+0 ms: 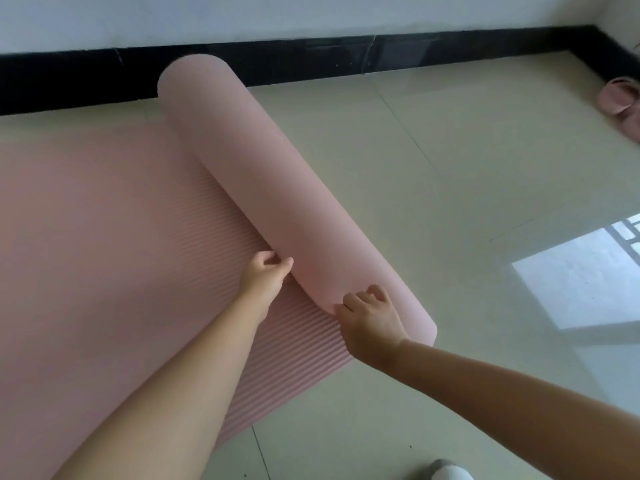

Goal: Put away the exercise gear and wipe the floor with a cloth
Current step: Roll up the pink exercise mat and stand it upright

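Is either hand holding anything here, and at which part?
Both grip the pink ribbed foam exercise mat at its rolled-up part, near end: left hand at the crease, right hand on the roll.

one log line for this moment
step: rolling mat | roll: partly rolled | left hand: on roll | right hand: on roll | cloth: unseen

The single head view looks forward and steeply down from the person's own height, close enough that both forearms enter from the bottom edge toward 12 o'clock. It faces a black skirting board (311, 53) running across the top, with the tiled floor (450, 188) filling the 3 o'clock side. Wide-angle bending curves the edges; there is no second view to overlap.
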Available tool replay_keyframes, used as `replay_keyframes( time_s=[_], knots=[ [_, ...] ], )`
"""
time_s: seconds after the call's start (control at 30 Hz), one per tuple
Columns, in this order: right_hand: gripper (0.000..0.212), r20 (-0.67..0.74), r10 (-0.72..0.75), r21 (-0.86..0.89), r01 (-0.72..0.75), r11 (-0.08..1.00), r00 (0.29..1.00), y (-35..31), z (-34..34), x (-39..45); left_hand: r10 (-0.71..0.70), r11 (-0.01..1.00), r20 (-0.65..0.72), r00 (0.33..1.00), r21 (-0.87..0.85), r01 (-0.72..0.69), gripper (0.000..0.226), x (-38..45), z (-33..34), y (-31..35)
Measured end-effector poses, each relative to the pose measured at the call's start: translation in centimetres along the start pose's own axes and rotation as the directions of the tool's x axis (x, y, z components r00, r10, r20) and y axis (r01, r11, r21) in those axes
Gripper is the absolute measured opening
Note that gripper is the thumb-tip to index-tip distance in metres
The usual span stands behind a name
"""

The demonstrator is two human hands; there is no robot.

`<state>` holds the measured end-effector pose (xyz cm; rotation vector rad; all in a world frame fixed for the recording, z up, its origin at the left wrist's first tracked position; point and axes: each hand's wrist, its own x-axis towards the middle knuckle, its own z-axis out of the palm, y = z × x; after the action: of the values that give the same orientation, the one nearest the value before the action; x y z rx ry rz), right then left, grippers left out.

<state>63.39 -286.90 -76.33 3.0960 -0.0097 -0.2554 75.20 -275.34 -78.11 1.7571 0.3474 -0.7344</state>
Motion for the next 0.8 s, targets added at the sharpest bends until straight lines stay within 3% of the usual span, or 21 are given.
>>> replay_keyframes(
  time_s=[0.2, 0.27, 0.33, 0.47, 0.5, 0.6, 0.63, 0.8],
  knots=[
    [0.027, -0.015, 0.024, 0.013, -0.023, 1.0, 1.0, -0.1, 0.0, 0.1, -0.074, 0.975, -0.012, 0.997, -0.21, 0.07, 0.027, 0.7, 0.7, 0.3],
    [0.028, 0.017, 0.044, 0.038, -0.045, 0.998, 0.999, -0.3, -1.0, 0.3, -0.102, 0.974, -0.006, 0.995, -0.205, 0.098, 0.023, 1.2, 1.1, 0.7],
    [0.023, 0.025, 0.065, 0.091, -0.067, 0.994, 0.998, -0.1, -2.1, 0.7, -0.09, 0.98, -0.035, 0.995, -0.18, 0.082, 0.035, 1.8, 1.6, 0.9],
    [0.043, -0.075, 0.251, 0.195, -0.232, 0.953, 0.965, 2.0, -3.8, 1.7, 0.007, 1.0, -0.256, 0.967, -0.016, -0.011, 0.042, 2.7, 1.7, 0.8],
    [0.045, -0.051, 0.31, 0.22, -0.292, 0.931, 0.949, 3.1, -3.9, 2.0, 0.03, 1.0, -0.295, 0.955, 0.017, -0.026, 0.042, 2.8, 1.6, 0.8],
    [0.074, 0.361, 0.478, 0.298, -0.585, 0.755, 0.801, 5.2, -3.9, 2.2, 0.068, 0.996, -0.339, 0.938, 0.085, -0.041, 0.037, 2.6, 2.0, 0.9],
    [0.076, 0.422, 0.489, 0.322, -0.63, 0.706, 0.763, 5.5, -3.3, 2.1, 0.076, 0.994, -0.329, 0.941, 0.099, -0.045, 0.034, 2.4, 2.3, 1.1],
    [0.065, 0.37, 0.481, 0.36, -0.6, 0.714, 0.795, 5.0, -1.9, 1.5, 0.063, 0.993, -0.193, 0.979, 0.107, -0.043, 0.032, 2.2, 3.9, 1.9]
  ],
)
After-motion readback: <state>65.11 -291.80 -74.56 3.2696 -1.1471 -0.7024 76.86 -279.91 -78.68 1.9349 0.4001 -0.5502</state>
